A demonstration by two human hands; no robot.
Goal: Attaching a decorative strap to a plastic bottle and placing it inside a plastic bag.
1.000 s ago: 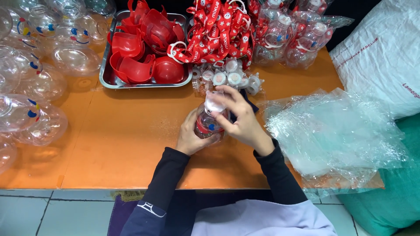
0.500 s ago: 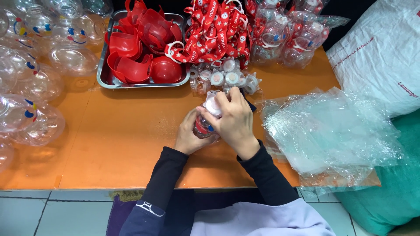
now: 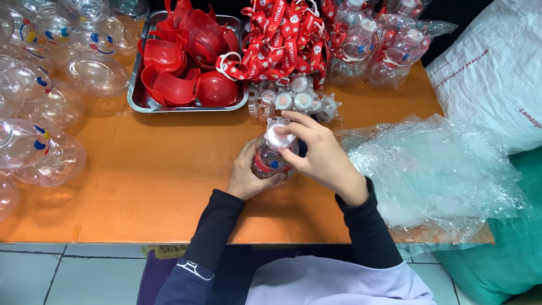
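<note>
My left hand (image 3: 247, 173) wraps around a small clear plastic bottle (image 3: 270, 160) with a red band, holding it upright on the orange table (image 3: 147, 186). My right hand (image 3: 320, 153) rests over its top, fingers pinching the white lid (image 3: 278, 134). Just beyond the bottle lies a cluster of white and clear lids (image 3: 294, 100).
A metal tray (image 3: 139, 100) holds several red plastic cups. Red straps (image 3: 276, 39) lie behind the lids. Clear round bottles (image 3: 45, 101) crowd the left side, bagged bottles (image 3: 378, 45) the far right. Crumpled clear plastic bags (image 3: 435, 175) and a white sack (image 3: 497, 85) sit at right.
My right hand has shifted over the bottle's top and turned on the lid. The left hand keeps its hold on the bottle in the same spot.
</note>
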